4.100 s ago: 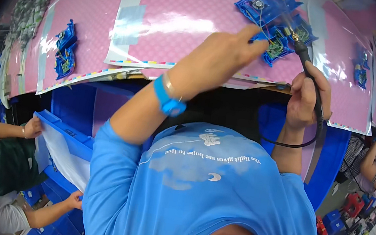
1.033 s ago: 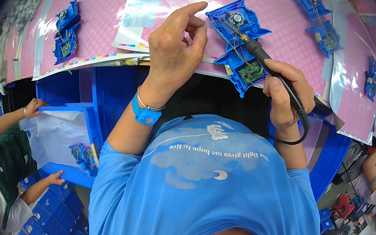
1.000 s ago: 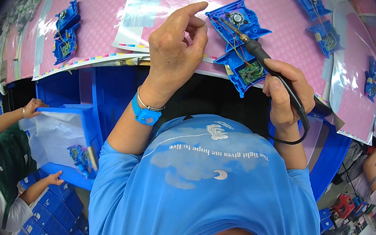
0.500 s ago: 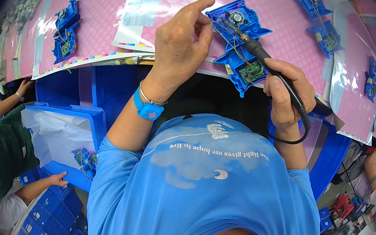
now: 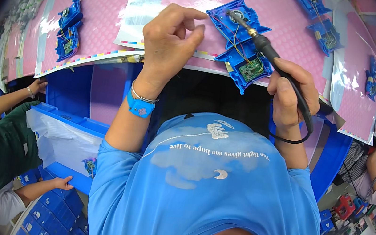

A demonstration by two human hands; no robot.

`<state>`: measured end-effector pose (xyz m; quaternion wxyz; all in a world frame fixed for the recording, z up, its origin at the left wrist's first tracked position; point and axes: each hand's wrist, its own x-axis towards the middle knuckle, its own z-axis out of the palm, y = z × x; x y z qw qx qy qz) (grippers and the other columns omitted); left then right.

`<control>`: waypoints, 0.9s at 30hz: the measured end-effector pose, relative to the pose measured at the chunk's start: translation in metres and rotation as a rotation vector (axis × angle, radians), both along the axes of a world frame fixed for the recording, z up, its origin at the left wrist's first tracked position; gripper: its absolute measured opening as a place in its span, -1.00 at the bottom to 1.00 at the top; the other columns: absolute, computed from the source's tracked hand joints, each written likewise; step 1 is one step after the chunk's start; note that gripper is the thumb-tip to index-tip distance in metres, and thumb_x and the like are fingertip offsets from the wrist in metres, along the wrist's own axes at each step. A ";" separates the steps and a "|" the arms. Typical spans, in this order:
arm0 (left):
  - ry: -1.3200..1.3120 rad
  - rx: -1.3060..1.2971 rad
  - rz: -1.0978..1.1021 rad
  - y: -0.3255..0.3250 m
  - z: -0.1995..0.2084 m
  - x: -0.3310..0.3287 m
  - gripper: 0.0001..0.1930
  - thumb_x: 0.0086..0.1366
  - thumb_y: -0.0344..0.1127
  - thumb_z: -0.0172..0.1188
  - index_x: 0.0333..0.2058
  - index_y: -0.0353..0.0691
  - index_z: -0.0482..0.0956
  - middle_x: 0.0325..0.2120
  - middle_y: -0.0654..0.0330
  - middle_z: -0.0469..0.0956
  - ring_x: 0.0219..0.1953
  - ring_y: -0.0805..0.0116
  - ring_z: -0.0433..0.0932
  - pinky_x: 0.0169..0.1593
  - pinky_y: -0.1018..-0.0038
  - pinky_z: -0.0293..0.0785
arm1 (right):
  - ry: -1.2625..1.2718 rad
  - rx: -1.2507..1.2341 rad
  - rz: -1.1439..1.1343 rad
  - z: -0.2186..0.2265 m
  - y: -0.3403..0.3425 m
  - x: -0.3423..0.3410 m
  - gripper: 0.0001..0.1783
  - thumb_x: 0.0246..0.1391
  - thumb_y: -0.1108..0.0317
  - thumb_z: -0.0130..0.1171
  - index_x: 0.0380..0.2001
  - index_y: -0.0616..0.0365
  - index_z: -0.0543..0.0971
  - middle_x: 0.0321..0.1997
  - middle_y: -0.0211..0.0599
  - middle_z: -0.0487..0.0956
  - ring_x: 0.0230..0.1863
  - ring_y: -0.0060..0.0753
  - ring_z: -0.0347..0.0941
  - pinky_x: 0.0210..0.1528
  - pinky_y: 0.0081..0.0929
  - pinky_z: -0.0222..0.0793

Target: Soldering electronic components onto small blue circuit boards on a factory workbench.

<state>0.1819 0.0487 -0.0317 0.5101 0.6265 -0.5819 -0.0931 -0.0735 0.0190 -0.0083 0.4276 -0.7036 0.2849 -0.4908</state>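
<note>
On pink mat [image 5: 93, 5], spare blue housings [image 5: 68, 28], co-worker's bin [image 5: 61, 124]

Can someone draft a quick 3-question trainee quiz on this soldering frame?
1. True or false: the right hand holds the black soldering iron with its tip at the round part at the top of the open blue housing.
2. Which is on the left wrist? A) red glove B) blue wrist strap C) nothing
3. Fill in: the bench mat under the housing is ___ in colour.

Key
1. True; the iron's cord loops down past the hand.
2. B; the blue wrist strap sits below the left hand, whose fingers are pinched together beside the housing.
3. Pink.
</note>
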 end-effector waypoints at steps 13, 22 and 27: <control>-0.517 0.009 -0.319 -0.016 0.018 0.000 -0.77 0.10 -0.54 0.38 -0.23 -0.19 0.68 -0.36 0.23 0.62 -0.43 0.29 0.67 -0.39 0.49 0.57 | -0.124 0.063 -0.014 0.005 0.004 -0.013 -0.68 0.19 0.46 0.14 -0.03 0.42 0.60 -0.44 -0.26 0.62 -0.46 -0.59 0.51 -0.38 -0.64 0.46; -0.521 -0.188 -0.267 -0.010 0.013 -0.001 -0.81 0.05 -0.56 0.42 -0.33 -0.22 0.65 -0.32 0.25 0.69 -0.44 0.36 0.70 -0.44 0.56 0.59 | -0.064 0.048 0.001 0.001 -0.001 -0.006 -0.70 0.16 0.45 0.17 -0.08 0.40 0.65 -0.49 -0.28 0.64 -0.53 -0.60 0.53 -0.43 -0.65 0.45; -0.517 -0.185 -0.276 -0.013 0.006 0.000 -0.81 0.05 -0.56 0.42 -0.35 -0.23 0.64 -0.29 0.23 0.71 -0.43 0.36 0.71 -0.42 0.56 0.60 | -0.010 0.084 0.015 -0.001 -0.003 -0.002 -0.71 0.14 0.43 0.19 -0.10 0.35 0.67 -0.51 -0.30 0.64 -0.54 -0.59 0.54 -0.45 -0.65 0.43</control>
